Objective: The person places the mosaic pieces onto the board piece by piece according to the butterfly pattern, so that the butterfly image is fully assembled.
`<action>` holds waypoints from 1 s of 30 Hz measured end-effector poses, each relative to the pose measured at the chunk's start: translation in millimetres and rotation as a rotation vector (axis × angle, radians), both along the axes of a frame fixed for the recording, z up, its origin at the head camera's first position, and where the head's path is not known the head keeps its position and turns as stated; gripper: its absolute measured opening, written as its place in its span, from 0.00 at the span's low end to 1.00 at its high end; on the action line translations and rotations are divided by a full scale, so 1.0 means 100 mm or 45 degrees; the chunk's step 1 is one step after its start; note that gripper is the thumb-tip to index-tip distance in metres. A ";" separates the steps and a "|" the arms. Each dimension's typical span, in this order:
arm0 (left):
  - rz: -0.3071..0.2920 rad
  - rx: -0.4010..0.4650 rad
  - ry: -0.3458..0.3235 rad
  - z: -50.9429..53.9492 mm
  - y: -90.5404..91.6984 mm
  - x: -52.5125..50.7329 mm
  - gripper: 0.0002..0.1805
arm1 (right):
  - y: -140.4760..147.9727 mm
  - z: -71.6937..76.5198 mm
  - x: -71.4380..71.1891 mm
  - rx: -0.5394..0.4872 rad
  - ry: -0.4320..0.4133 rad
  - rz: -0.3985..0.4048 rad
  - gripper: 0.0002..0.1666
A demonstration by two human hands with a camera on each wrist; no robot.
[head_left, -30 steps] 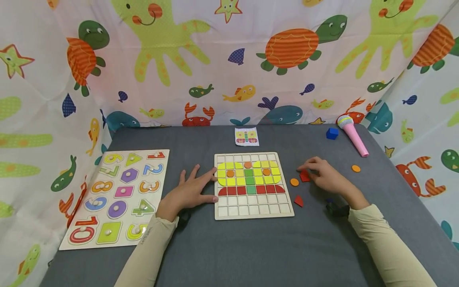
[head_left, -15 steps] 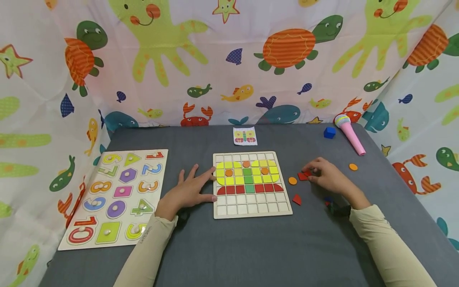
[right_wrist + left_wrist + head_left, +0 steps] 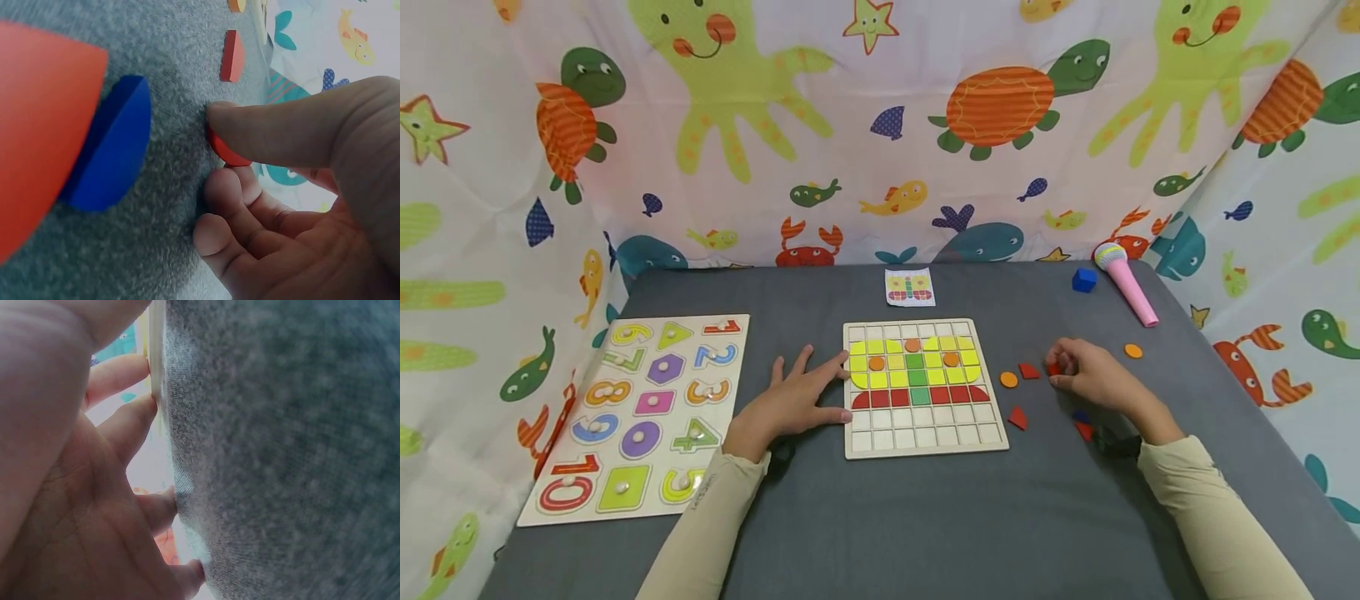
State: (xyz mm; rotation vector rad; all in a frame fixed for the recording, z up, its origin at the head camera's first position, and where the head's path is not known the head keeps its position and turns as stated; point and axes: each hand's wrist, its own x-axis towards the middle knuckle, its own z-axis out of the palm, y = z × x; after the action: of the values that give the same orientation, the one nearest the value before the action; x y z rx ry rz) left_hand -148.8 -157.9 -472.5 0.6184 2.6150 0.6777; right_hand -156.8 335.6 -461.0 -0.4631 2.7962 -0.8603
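My right hand [image 3: 1093, 379] pinches a small red piece with a curved edge [image 3: 226, 151] between thumb and fingers, just above the grey cloth. To its left lie a red piece [image 3: 1028, 372], an orange disc [image 3: 1008, 380] and a red wedge [image 3: 1017, 418]. Close below the right wrist are a blue curved piece [image 3: 115, 147] and another red piece [image 3: 1083, 430]. My left hand [image 3: 790, 406] lies with spread fingers, its fingertips and thumb touching the left edge of a wooden grid board [image 3: 925, 442]. Yellow, green, red and orange pieces form a butterfly-like pattern on that board.
A number-and-shape peg board [image 3: 647, 417] lies at the left. Behind the grid board is a small pattern card [image 3: 910, 287]. Far right hold a blue cube [image 3: 1084, 280], a pink toy microphone [image 3: 1127, 283] and a lone orange disc [image 3: 1132, 351]. A printed curtain [image 3: 850, 125] surrounds the table.
My right hand has drawn right, away from the red piece beside the orange disc, with another red piece in its fingers. The left hand stays at the board's edge.
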 end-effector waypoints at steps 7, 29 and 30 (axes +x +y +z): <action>0.003 0.011 0.004 -0.01 0.00 0.02 0.54 | 0.02 0.01 0.07 -0.013 -0.031 -0.039 0.11; -0.007 0.023 0.017 0.02 -0.01 0.04 0.53 | -0.80 0.23 0.03 -0.261 -0.046 0.118 0.06; -0.004 0.022 0.014 0.02 -0.01 0.04 0.53 | -0.86 0.23 0.02 -0.272 -0.043 0.128 0.06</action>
State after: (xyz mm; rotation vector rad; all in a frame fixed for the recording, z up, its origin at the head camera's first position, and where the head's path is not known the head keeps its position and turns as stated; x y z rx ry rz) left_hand -144.4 -158.5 -470.5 0.6331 2.6207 0.6989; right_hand -154.5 249.5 -437.9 -0.6090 2.6367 -1.1384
